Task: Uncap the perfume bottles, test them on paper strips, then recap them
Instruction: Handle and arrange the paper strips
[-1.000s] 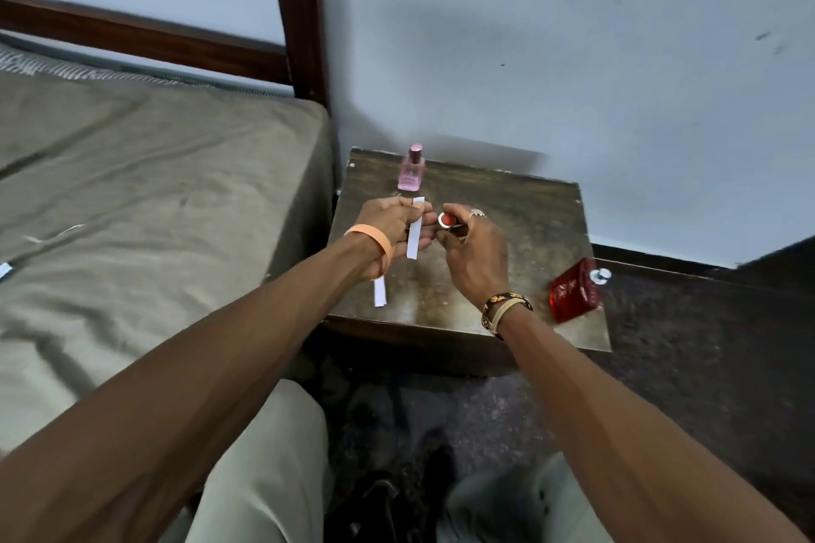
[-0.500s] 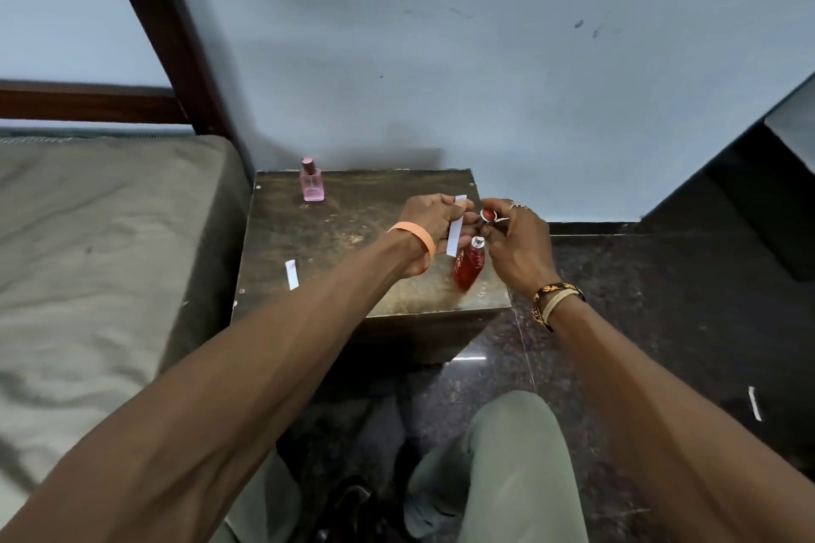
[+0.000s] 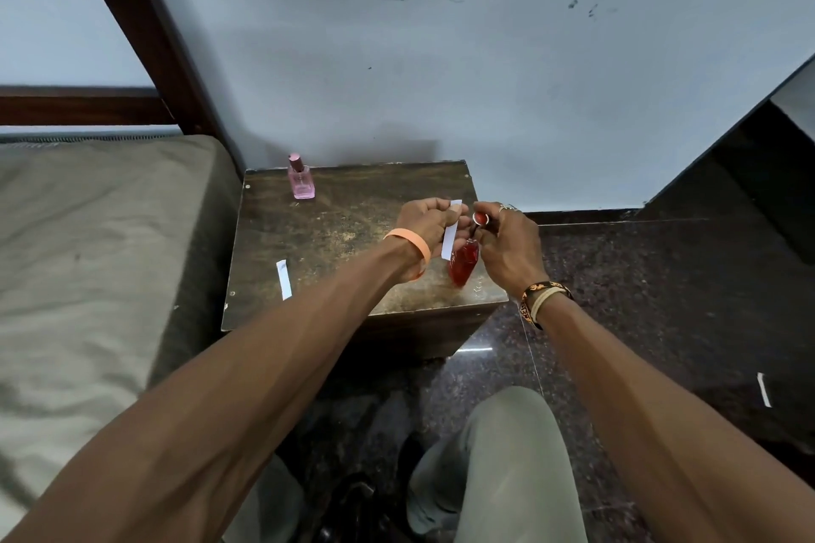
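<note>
Mid-frame, fingers of the left hand (image 3: 425,225) pinch a white paper strip (image 3: 450,236), fingers of the right hand (image 3: 511,247) grip a small round red cap (image 3: 480,218), and the red glass perfume bottle (image 3: 463,269) is just below that cap, its neck pointing up at it.

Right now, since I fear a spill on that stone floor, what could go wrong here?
The red bottle looks uncapped and is near the front right corner of the table, between both hands; a nudge could send it onto the floor. The right hand pinches only the red cap, the left hand the paper strip, so nothing clearly steadies the blurred bottle.
</note>
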`<state>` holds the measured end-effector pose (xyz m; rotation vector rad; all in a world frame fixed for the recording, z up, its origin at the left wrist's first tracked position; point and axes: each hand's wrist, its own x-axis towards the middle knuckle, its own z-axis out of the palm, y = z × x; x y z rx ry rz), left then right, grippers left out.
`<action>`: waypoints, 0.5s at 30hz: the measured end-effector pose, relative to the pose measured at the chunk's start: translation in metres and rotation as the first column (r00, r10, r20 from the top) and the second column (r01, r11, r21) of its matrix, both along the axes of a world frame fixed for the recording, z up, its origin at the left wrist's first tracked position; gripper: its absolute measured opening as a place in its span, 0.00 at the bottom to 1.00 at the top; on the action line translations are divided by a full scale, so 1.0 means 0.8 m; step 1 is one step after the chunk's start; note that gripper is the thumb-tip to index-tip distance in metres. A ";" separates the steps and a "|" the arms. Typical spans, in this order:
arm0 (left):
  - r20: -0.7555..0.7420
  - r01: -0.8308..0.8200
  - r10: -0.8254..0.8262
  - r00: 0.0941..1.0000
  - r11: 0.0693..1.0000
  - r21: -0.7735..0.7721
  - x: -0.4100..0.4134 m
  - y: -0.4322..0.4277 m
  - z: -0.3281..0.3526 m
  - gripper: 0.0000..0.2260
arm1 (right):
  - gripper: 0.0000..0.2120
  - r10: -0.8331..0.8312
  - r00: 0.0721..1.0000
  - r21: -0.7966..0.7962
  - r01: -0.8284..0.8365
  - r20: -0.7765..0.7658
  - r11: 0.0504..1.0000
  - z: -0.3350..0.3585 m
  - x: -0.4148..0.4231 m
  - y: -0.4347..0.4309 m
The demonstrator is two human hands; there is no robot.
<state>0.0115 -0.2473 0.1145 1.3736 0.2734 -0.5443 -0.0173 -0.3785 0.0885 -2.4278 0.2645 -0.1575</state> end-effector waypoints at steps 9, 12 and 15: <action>-0.014 0.015 -0.014 1.000 1.000 0.007 0.005 -0.007 -0.018 0.06 | 0.19 -0.013 0.999 0.003 0.013 -0.032 1.000 -0.012 0.002 -0.004; -0.015 0.022 -0.022 1.000 1.000 0.011 0.007 -0.006 -0.022 0.05 | 0.19 -0.003 0.999 -0.009 0.002 -0.042 1.000 -0.017 0.003 -0.004; -0.015 0.038 -0.037 0.999 0.999 0.013 0.008 -0.005 -0.025 0.05 | 0.19 0.003 0.999 -0.003 -0.003 -0.042 1.000 -0.020 0.004 -0.005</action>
